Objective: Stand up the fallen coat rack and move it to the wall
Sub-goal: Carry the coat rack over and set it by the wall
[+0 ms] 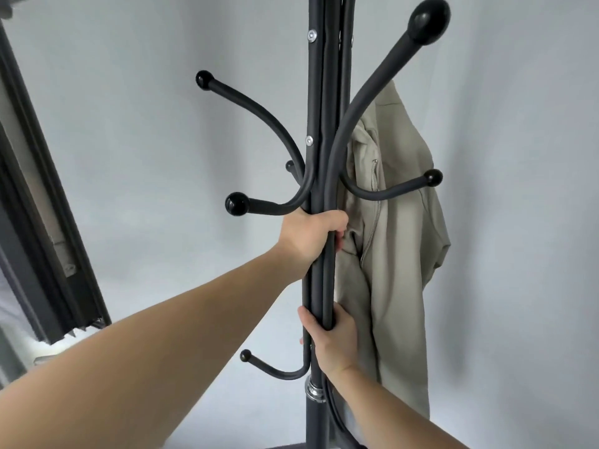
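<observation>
Head view: a black metal coat rack (319,157) stands upright before a plain grey wall (146,140). The left hand (311,236) is wrapped around its pole, and the right hand (330,338) grips the same pole directly below. One beige zip jacket (395,254) hangs just right of both hands, touching the left fingertips. Seven curved, ball-tipped hooks show: three above the left hand, one to its left, one small behind, one right of it, one beside the right hand. A dark door frame (48,222) leans far left.
</observation>
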`<state>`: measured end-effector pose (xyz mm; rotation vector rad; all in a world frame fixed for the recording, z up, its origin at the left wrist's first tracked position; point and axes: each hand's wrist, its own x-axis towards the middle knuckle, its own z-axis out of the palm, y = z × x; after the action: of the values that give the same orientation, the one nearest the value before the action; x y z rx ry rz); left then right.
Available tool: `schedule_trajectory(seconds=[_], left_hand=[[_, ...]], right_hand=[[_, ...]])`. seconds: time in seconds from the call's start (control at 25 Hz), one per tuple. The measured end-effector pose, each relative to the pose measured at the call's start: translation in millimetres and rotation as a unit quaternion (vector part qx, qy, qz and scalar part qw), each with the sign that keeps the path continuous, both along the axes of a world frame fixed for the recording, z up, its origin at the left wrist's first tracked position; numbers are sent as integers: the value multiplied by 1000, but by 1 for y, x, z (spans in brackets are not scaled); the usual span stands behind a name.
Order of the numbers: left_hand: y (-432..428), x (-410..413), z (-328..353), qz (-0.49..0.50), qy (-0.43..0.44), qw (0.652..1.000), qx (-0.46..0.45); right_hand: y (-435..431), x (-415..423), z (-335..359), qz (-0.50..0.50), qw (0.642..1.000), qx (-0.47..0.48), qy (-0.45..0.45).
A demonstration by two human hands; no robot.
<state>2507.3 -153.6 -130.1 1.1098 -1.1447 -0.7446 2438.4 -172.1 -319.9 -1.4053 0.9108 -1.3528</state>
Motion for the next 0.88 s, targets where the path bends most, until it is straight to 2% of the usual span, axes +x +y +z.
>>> schedule_trajectory(seconds=[0.88], left_hand=[[-170,-20,-46,1,-46,999,23]], right_hand=[[-157,-31,-31,13,999,21,36]])
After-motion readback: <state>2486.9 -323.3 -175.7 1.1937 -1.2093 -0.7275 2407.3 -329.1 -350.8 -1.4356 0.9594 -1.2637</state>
